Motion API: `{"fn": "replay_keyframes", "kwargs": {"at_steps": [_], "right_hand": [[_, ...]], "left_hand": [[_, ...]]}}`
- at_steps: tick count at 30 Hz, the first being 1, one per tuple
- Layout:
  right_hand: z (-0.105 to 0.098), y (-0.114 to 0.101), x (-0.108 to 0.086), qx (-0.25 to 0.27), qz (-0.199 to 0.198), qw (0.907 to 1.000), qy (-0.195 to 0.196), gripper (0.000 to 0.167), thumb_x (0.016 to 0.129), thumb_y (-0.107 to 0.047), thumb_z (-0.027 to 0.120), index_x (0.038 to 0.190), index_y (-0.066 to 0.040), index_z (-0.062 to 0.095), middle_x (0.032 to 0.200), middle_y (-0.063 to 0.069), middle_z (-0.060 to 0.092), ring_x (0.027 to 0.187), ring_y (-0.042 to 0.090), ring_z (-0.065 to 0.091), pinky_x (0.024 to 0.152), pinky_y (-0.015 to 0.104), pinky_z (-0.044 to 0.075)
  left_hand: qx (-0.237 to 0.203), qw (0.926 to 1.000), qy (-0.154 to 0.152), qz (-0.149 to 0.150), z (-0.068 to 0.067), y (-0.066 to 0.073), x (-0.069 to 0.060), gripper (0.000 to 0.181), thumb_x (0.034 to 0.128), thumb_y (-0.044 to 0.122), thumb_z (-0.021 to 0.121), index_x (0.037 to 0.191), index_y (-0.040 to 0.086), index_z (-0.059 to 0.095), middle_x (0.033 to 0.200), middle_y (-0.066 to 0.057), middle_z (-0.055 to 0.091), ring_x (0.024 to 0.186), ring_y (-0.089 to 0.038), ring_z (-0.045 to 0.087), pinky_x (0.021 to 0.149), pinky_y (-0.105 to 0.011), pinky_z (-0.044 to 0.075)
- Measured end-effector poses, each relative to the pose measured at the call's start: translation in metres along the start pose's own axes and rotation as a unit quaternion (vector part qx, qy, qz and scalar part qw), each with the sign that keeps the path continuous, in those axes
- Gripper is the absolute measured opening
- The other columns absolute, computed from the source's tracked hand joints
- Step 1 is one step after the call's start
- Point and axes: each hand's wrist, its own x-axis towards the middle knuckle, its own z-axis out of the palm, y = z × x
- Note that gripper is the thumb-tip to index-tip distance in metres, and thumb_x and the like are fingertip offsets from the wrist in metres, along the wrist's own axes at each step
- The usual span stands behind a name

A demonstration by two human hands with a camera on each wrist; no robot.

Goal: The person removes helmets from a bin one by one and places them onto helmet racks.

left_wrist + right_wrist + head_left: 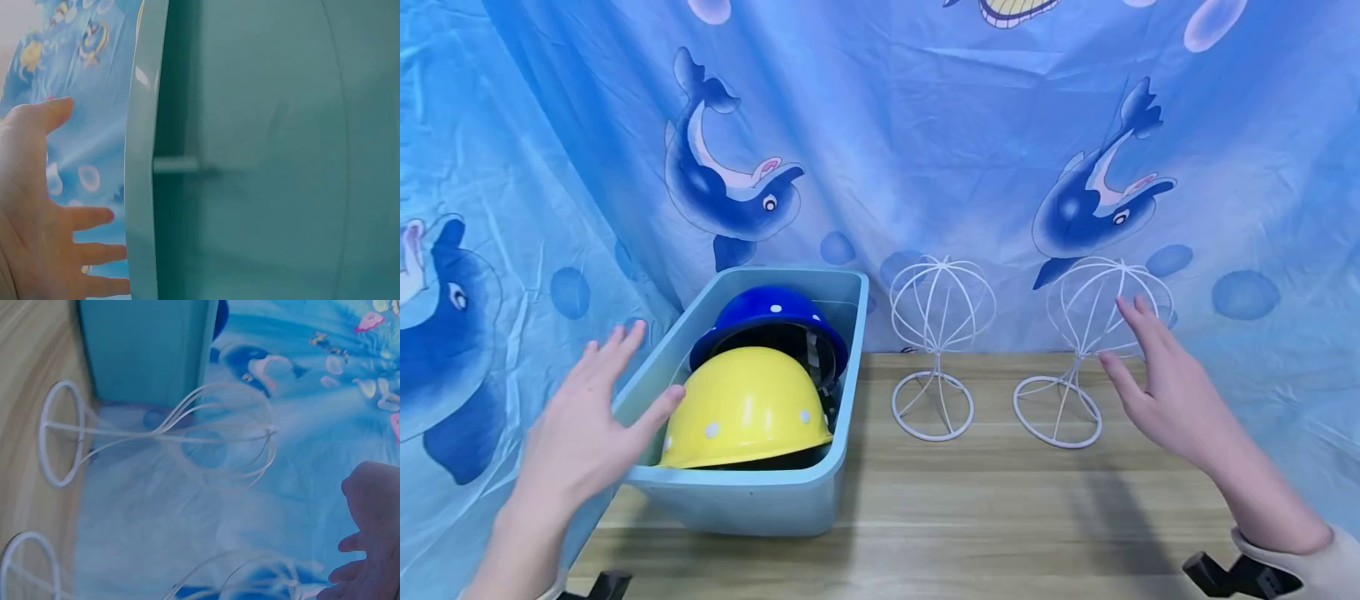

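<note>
i judge nothing done yet: left hand (583, 425) and right hand (1176, 400) spread, empty; yellow helmet (745, 408) and blue helmet (771, 308) in the bin (737, 477) at the desk's (970, 508) left edge, far-edge wire stands (937, 350) bare.

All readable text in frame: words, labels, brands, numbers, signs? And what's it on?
None readable in any view.
Yellow helmet and blue helmet: pale dots only, no lettering visible.
Bin: no legible label.
Two white wire stands: no text.
Backdrop: printed sea animals and bubbles, no words.
Black device at right wrist: any marking too small to read.
</note>
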Motion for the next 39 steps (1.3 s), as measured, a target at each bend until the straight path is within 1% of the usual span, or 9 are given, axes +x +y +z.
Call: {"fn": "replay_keyframes", "kwargs": {"at_steps": [6,8,11,14,17,20,25,26,39], "right_hand": [[-0.005,-0.031,0.019,0.009,-0.031,0.9985,0.044,0.069,0.109,-0.025,0.060,0.170,-0.019,0.028,0.169,0.021,0.040,0.133,0.059,0.056,0.103,0.072,0.043],[-0.004,-0.041,0.027,0.019,-0.048,0.9972,0.054,0.067,0.108,-0.024,0.060,0.169,-0.017,0.031,0.166,0.020,0.044,0.125,0.057,0.062,0.100,0.064,0.048],[0.001,-0.055,0.037,0.050,-0.080,0.9938,0.059,0.063,0.108,-0.021,0.060,0.167,-0.012,0.036,0.165,0.019,0.046,0.129,0.053,0.063,0.101,0.037,0.054],[0.010,-0.068,0.045,0.093,-0.103,0.9888,0.054,0.059,0.109,-0.018,0.059,0.164,-0.005,0.040,0.161,0.022,0.050,0.135,0.049,0.061,0.102,0.013,0.047],[0.022,-0.081,0.054,0.138,-0.107,0.9839,0.039,0.056,0.110,-0.016,0.057,0.162,-0.002,0.041,0.160,0.022,0.052,0.142,0.044,0.057,0.108,0.017,0.046],[0.033,-0.096,0.064,0.175,-0.109,0.9784,0.021,0.054,0.111,-0.016,0.055,0.161,-0.002,0.042,0.160,0.020,0.052,0.145,0.039,0.055,0.110,0.034,0.049],[0.051,-0.127,0.080,0.235,-0.122,0.9642,-0.002,0.051,0.111,-0.016,0.055,0.160,-0.004,0.046,0.159,0.016,0.055,0.143,0.032,0.059,0.108,0.038,0.052],[0.054,-0.134,0.083,0.245,-0.126,0.9613,-0.006,0.051,0.110,-0.016,0.055,0.159,-0.004,0.047,0.158,0.015,0.056,0.142,0.031,0.061,0.108,0.037,0.053],[0.098,-0.190,0.110,0.312,-0.112,0.9386,-0.097,0.050,0.113,-0.030,0.050,0.160,-0.011,0.047,0.157,0.007,0.059,0.141,0.020,0.061,0.114,0.036,0.051]], "left_hand": [[-0.059,0.9974,0.036,-0.019,-0.001,-0.030,-0.011,0.077,0.1043,0.043,0.063,0.170,0.032,0.025,0.170,-0.027,0.031,0.150,-0.063,0.030,0.108,-0.085,0.024],[-0.071,0.9957,0.052,-0.031,0.002,-0.040,-0.015,0.073,0.1051,0.040,0.062,0.169,0.032,0.029,0.167,-0.027,0.036,0.147,-0.062,0.036,0.122,-0.059,0.036],[-0.105,0.9888,0.093,-0.050,0.010,-0.054,-0.022,0.067,0.1049,0.035,0.065,0.166,0.031,0.039,0.166,-0.008,0.045,0.152,-0.015,0.049,0.108,-0.008,0.040],[-0.176,0.9732,0.138,-0.055,0.018,-0.065,-0.027,0.059,0.1046,0.024,0.068,0.161,0.026,0.049,0.153,0.023,0.055,0.127,0.026,0.047,0.091,0.007,0.033],[-0.242,0.9540,0.167,-0.059,0.024,-0.072,-0.030,0.054,0.1044,0.014,0.067,0.157,0.019,0.055,0.133,0.039,0.060,0.113,0.029,0.054,0.089,0.003,0.041],[-0.333,0.9268,0.165,-0.056,0.031,-0.079,-0.033,0.053,0.1049,0.005,0.063,0.157,0.011,0.054,0.127,0.036,0.066,0.110,0.021,0.063,0.090,0.000,0.044],[-0.515,0.8461,0.135,-0.034,0.043,-0.088,-0.037,0.054,0.1046,-0.006,0.056,0.157,0.008,0.052,0.126,0.021,0.075,0.112,0.010,0.070,0.087,-0.004,0.049],[-0.530,0.8371,0.130,-0.031,0.045,-0.089,-0.037,0.054,0.1048,-0.006,0.055,0.157,0.008,0.052,0.126,0.019,0.075,0.112,0.010,0.070,0.087,-0.005,0.050],[-0.616,0.7736,0.144,0.028,0.063,-0.081,-0.039,0.053,0.1023,-0.019,0.044,0.154,-0.008,0.049,0.135,0.003,0.075,0.121,-0.005,0.072,0.081,-0.014,0.058]]}}
